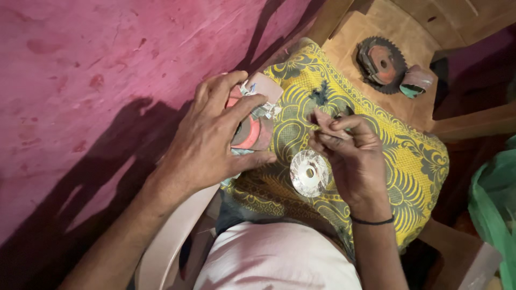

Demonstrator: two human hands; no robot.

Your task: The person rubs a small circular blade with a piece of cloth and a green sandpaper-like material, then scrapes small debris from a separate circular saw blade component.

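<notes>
pink wall, yellow cloth (pixel 408 156) | left hand (pixel 207 142) fingers clasp torn packet (pixel 257 115) | right hand (pixel 349 150) fingers pinch scrap (pixel 322 119)

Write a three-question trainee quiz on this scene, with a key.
1. True or false: the silver disc lies on the patterned cloth.
2. Which hand grips the stack of reddish discs: A) left hand B) right hand C) neither?
3. Fill in: the toothed blade rests on a ____ surface beyond the cloth.

Key: 1 true. 2 A. 3 wooden.
</notes>
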